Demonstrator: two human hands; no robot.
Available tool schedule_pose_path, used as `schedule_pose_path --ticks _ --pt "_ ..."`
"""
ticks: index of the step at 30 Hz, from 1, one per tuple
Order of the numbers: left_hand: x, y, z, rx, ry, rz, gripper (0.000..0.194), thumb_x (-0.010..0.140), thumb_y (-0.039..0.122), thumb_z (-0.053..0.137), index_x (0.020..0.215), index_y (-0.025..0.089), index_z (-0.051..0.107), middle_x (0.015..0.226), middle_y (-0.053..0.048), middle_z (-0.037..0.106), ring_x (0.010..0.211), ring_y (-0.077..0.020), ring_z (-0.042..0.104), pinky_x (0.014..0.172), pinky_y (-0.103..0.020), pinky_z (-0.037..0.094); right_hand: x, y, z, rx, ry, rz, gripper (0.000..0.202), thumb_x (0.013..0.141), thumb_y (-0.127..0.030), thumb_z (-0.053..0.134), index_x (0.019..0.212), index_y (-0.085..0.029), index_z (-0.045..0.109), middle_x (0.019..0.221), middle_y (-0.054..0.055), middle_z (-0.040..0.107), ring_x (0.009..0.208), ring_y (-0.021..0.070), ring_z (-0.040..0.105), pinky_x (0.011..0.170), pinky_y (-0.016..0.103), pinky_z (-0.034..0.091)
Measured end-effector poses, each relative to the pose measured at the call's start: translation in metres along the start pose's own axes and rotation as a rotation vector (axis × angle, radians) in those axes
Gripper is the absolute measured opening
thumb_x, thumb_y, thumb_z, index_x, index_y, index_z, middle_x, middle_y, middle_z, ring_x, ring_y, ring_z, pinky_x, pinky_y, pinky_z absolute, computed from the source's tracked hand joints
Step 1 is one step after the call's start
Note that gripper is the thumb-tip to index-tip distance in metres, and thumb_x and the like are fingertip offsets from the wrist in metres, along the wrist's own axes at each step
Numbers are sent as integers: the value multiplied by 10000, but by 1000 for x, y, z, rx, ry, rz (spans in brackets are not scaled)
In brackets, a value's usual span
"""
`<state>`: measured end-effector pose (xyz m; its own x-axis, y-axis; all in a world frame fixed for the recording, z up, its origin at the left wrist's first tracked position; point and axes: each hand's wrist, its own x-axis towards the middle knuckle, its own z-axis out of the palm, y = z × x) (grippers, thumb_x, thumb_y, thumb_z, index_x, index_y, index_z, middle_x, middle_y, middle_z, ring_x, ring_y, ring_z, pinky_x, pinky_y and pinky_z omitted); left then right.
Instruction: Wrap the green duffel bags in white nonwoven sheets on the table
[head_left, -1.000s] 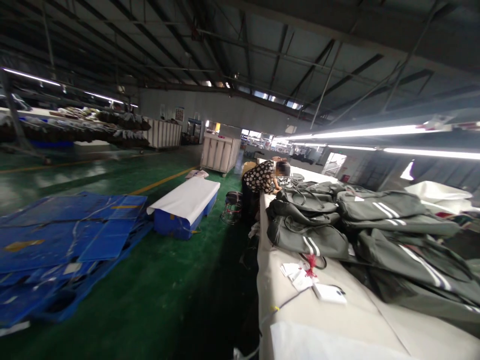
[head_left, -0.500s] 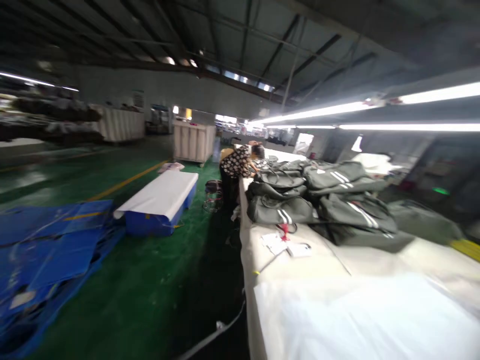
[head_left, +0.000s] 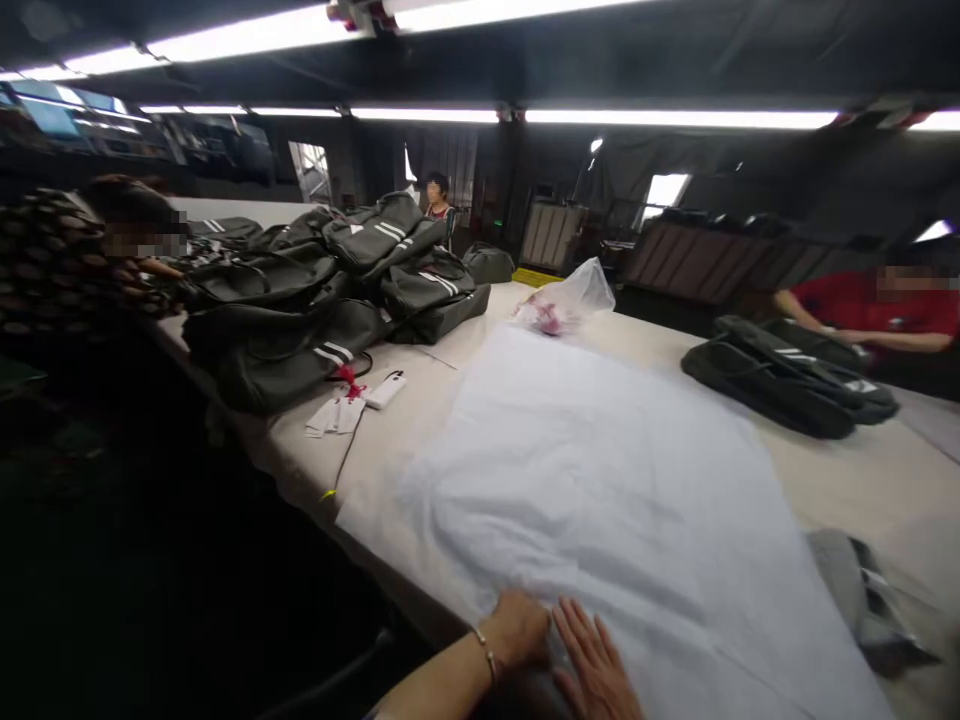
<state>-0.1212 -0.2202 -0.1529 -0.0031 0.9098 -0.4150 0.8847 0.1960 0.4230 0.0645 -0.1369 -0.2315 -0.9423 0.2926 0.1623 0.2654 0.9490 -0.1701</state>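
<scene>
A large white plastic sheet (head_left: 585,470) is spread over the table's near side, its surface creased. My left hand (head_left: 517,628), with a bracelet at the wrist, is closed at the sheet's near edge and seems to grip it; its fingertips are hidden. Right beside it, my right hand (head_left: 596,660) lies flat on the sheet with fingers stretched out. White tags (head_left: 335,416) with red strings and a small white box-like device (head_left: 386,390) lie left of the sheet.
Dark green bags (head_left: 300,345) are piled at the table's left. A clear plastic bag (head_left: 574,300) stands behind the sheet. At right, a person in red (head_left: 885,305) handles another dark bag (head_left: 787,375). A grey bundle (head_left: 870,600) lies near right. A person in dotted clothing (head_left: 52,260) leans in at left.
The view has swung right and down from the aisle to the table. Both my hands have come into view at the sheet's near edge.
</scene>
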Motion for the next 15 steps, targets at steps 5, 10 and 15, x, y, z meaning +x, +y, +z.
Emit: schedule_pose_path --ticks 5,10,15 --pt "-26 -9 -10 -26 19 -12 373 781 447 671 1036 175 678 1049 -169 718 1002 -339 677 827 -460 551 0 -28 -15 6 -137 70 732 918 -510 437 1506 -340 38 1570 7 210 1422 309 292 1134 576 341" --pt "-82 -75 -34 -10 77 -254 342 864 389 578 1130 177 620 1099 -141 701 1052 -287 657 887 -396 513 -3 -34 -29 41 -233 115 691 932 -486 423 1513 -332 83 1587 -13 170 1454 270 228 1191 540 241" --pt "-105 -131 -84 65 206 -480 306 923 342 459 1121 169 615 1080 -142 695 1021 -268 650 863 -372 493 9 -34 -48 123 -346 184 646 935 -509 401 1516 -314 197 1592 -8 185 1474 235 175 1215 489 170"
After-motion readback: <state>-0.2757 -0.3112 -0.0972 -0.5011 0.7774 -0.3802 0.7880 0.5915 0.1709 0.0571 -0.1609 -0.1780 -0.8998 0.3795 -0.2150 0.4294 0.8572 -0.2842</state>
